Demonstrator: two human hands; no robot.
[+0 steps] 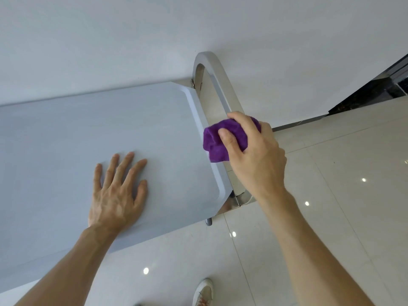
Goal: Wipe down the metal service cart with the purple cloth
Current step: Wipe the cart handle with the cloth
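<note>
- Right hand (249, 149) grips bunched purple cloth (217, 141), fingers curled round it, at right edge of metal service cart (66, 133), against the handle bar (217, 85)
- Left hand (119, 193) flat on cart top, fingers straight and spread, holding nothing
- Advice: keep left palm bracing cart; draw cloth along full handle length, wrapped round the bar

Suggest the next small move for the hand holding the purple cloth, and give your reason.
Probably slide the purple cloth along the cart handle: the right hand grips it bunched around that bar, while the left hand rests flat on the cart top.
</note>
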